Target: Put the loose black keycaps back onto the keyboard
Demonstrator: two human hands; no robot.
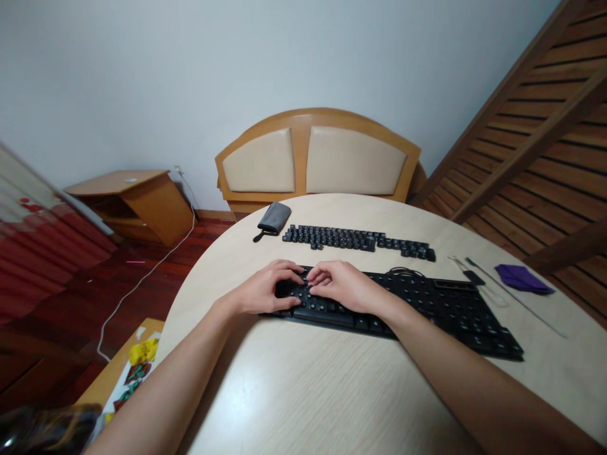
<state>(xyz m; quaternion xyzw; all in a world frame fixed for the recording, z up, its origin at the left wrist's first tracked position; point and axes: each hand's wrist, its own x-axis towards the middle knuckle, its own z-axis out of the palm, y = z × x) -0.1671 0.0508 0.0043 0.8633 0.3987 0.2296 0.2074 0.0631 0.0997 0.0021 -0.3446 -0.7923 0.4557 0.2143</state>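
Observation:
A black keyboard lies at a slant on the round table, with many of its keycaps off and the posts bare. My left hand grips its left end, fingertips toward the far edge and thumb near the close edge. Beside it, my right hand is closed, thumb and fingers drawn together over the left-hand keys. Whatever is between those fingertips is too small or hidden to make out. Loose black keycaps stand in rows beyond the keyboard, laid out much like a key layout.
A grey pouch lies left of the keycaps. At the table's right are a purple cloth, a thin metal rod and a small black item with a pale cord. The keyboard's cable is coiled behind it.

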